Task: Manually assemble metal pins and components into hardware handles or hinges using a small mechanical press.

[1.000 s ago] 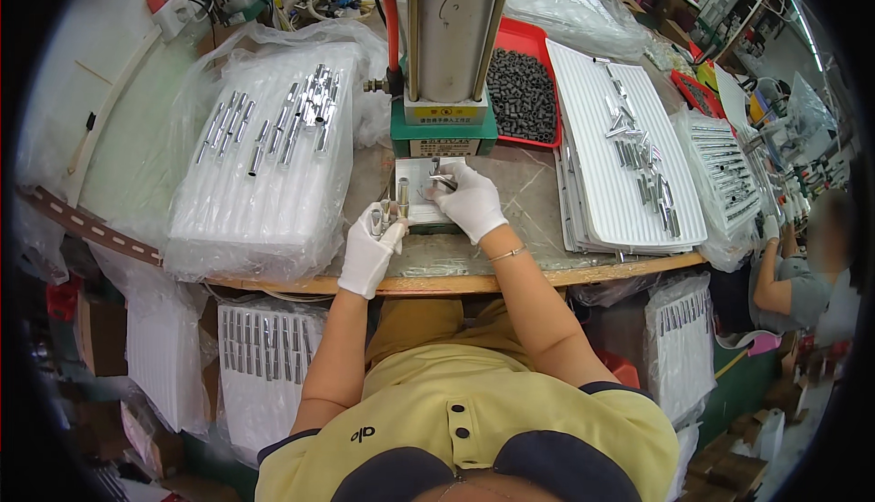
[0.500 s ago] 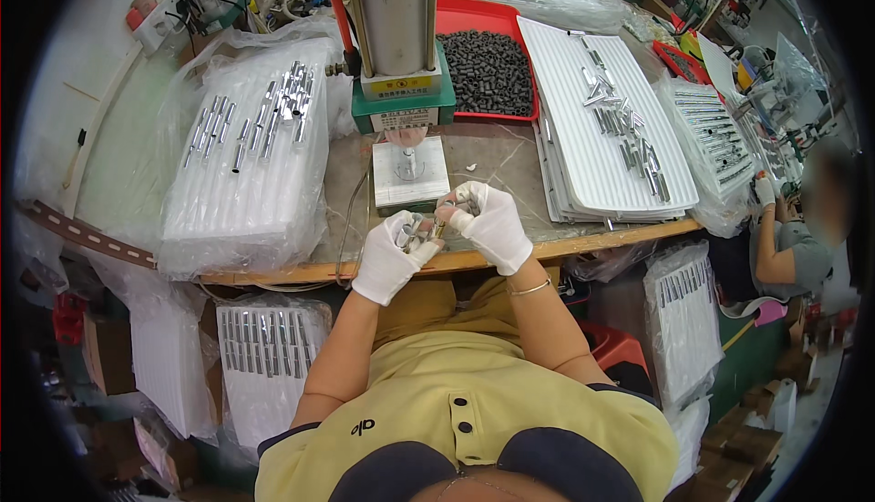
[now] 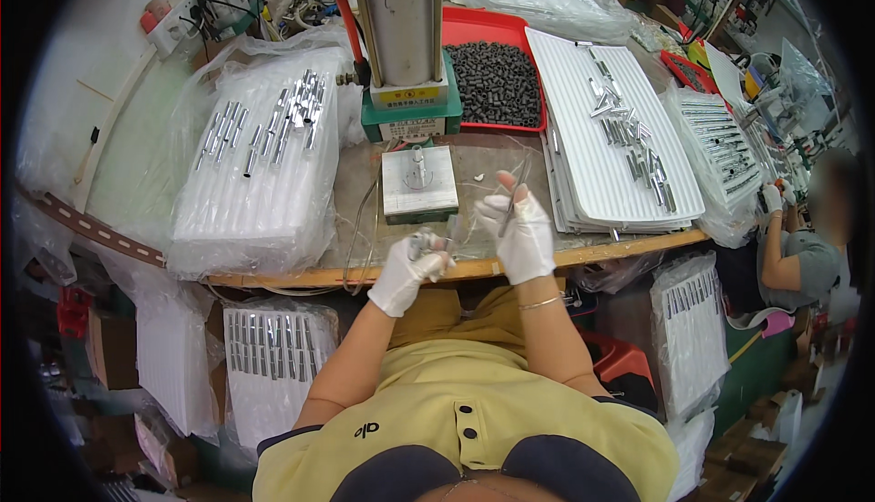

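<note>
My left hand (image 3: pixel 408 272), in a white glove with bare fingertips, is closed around short shiny metal tubes (image 3: pixel 419 247) in front of the press block. One tube end pokes up from its fingers, blurred. To its right my right hand (image 3: pixel 519 236), gloved the same way, is raised and pinches a slim shiny metal tube (image 3: pixel 516 194), also smeared by motion. Just beyond the hands sits a pale square block (image 3: pixel 419 183) with an upright metal pin (image 3: pixel 418 163) at its middle. Over the block hangs the green and silver press head (image 3: pixel 412 112).
A red tray (image 3: pixel 540 119) of small dark cylindrical pieces stands behind. Stacked white ribbed trays (image 3: pixel 583 174) with loose tubes lie right; a plastic-wrapped white stack (image 3: pixel 246 220) with tubes lies left. The wooden table edge (image 3: pixel 583 251) runs before me. A co-worker (image 3: pixel 793 256) sits far right.
My hands, together before, have parted; the right one has risen to the right with a tube. My left hand stays low with tubes. The view has shifted slightly.
</note>
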The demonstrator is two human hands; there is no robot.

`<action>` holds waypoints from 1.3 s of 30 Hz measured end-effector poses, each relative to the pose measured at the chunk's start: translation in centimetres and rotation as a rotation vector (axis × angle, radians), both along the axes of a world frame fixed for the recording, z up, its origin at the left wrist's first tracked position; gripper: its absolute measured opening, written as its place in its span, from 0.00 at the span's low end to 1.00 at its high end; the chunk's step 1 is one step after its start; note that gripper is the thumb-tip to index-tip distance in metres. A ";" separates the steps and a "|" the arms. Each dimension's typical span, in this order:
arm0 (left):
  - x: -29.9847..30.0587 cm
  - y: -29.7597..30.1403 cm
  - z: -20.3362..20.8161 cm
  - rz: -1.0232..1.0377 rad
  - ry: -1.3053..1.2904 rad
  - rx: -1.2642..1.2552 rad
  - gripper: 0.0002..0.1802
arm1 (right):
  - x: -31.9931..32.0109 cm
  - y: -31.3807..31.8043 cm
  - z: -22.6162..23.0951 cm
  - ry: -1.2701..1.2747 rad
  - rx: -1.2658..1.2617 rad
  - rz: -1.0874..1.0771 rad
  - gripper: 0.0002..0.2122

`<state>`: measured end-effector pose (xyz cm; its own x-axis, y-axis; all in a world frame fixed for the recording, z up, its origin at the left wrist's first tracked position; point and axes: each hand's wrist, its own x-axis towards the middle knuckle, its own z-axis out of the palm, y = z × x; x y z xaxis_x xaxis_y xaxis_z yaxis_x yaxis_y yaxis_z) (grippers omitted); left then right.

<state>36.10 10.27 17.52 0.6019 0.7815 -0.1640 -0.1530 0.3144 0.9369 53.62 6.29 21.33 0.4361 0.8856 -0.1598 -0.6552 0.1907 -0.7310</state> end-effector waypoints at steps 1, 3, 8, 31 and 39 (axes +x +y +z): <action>0.9 -0.2 -0.4 -0.016 0.013 0.024 0.08 | -0.4 0.8 -1.2 0.080 -0.011 -0.006 0.21; 2.0 -0.5 -0.1 -0.117 0.170 0.077 0.09 | -1.4 1.7 -2.3 0.355 -0.084 -0.027 0.16; 2.4 -0.6 0.0 -0.147 0.278 0.215 0.08 | -0.5 1.9 -2.6 0.419 -0.028 0.128 0.14; -13.9 10.6 8.8 0.669 0.507 0.640 0.14 | 9.2 6.1 -1.9 -1.036 -0.394 -0.036 0.11; -17.5 22.8 9.0 0.376 1.488 0.793 0.16 | 10.2 14.6 -1.1 -1.635 -0.796 -0.073 0.10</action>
